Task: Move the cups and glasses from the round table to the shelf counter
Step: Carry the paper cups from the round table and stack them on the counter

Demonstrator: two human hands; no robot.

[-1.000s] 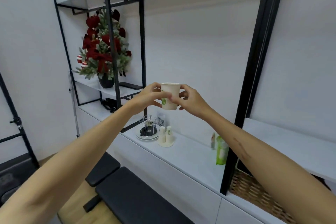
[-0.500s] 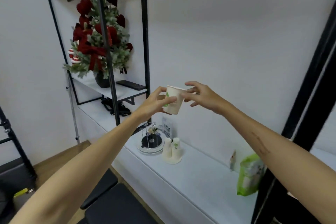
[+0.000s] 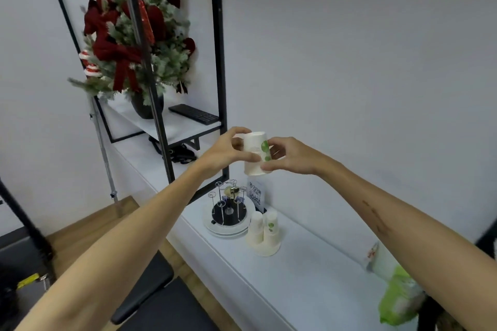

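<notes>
- Paper cup (image 3: 256,153) sits mouth-down between both hands, in the air above the white desk (image 3: 309,277), probably so it can drop onto the inverted stacks of cups (image 3: 264,234) standing there.
- Left hand (image 3: 226,153) curls its fingers round the cup's left side, thumb across the front; right hand (image 3: 291,156) pinches the right side with thumb and fingertips. Two hands likely make turning a light cup easier to control.
- Stacks stand just beside a wire rack on plates (image 3: 228,212), well below the held cup.
- Half a second ago the cup was tilted with its rim up and the right fingers spread loose; now it is flipped, lower, and gripped from both sides.
</notes>
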